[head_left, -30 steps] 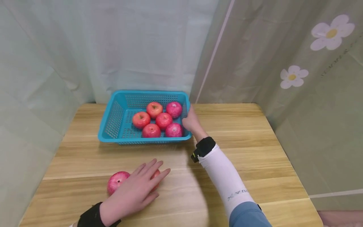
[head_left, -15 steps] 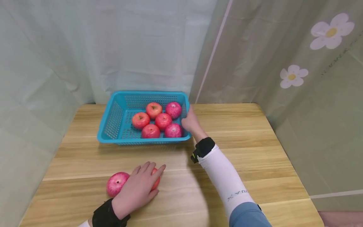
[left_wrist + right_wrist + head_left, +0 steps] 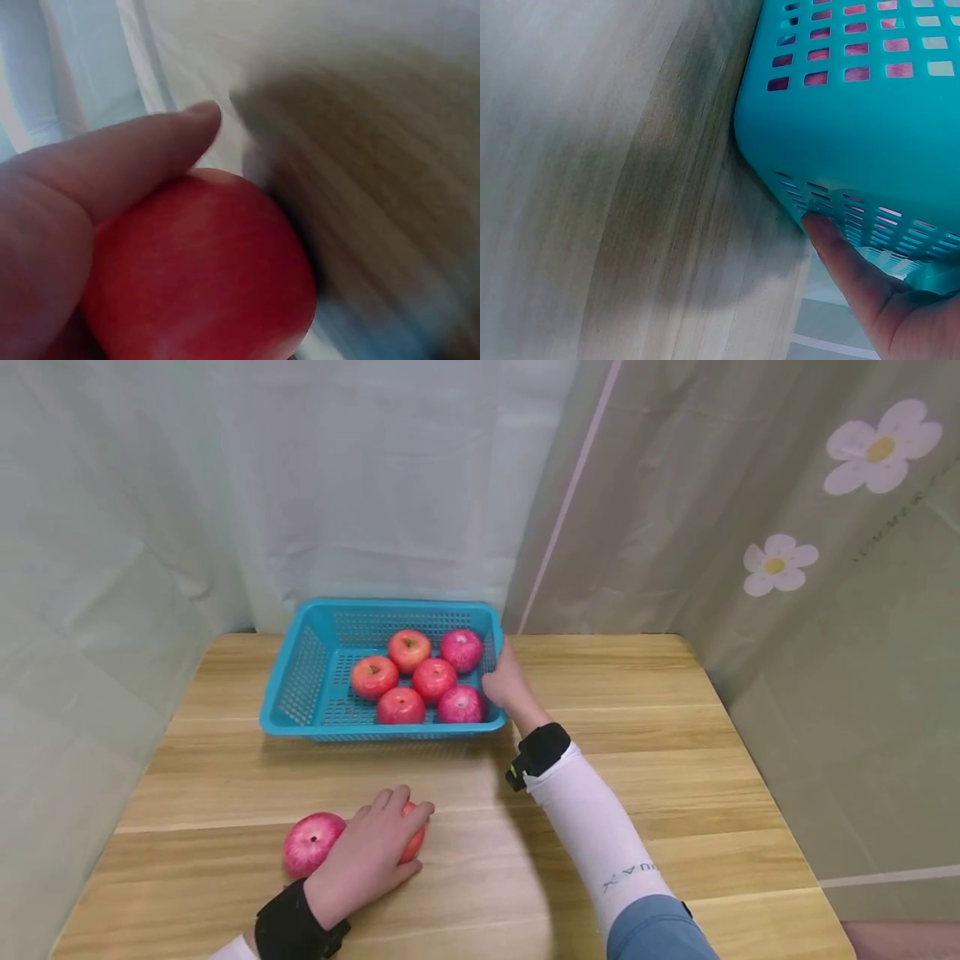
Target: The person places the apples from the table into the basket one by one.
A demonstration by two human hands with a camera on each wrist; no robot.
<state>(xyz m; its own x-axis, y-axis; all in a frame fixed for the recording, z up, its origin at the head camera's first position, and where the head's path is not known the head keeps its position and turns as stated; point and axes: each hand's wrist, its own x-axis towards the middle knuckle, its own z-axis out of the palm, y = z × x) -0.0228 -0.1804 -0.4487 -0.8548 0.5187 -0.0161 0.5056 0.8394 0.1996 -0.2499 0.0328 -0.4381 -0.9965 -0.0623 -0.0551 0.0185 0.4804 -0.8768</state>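
Note:
My left hand [image 3: 367, 857] curls over a red apple [image 3: 411, 835] on the table. In the left wrist view the thumb lies along the side of that apple [image 3: 206, 274], and the other fingers are mostly out of sight. A pinker apple [image 3: 313, 845] sits just left of this hand, partly covered by it. My right hand [image 3: 512, 685] grips the right rim of a blue plastic basket [image 3: 292, 731]. In the right wrist view one digit presses on the basket's slotted outer wall [image 3: 900, 135]. Several red and pink apples [image 3: 433, 681] lie in the basket's middle and right part.
The basket stands near the back edge of the wooden table [image 3: 637, 760]. A pale curtain [image 3: 390, 485] hangs behind it. More curtain, printed with white flowers [image 3: 780, 565], runs down the right side.
My left hand has drawn slightly back, and its fingers have bent down from nearly straight to curl round the red apple. The right hand and basket have stayed in place.

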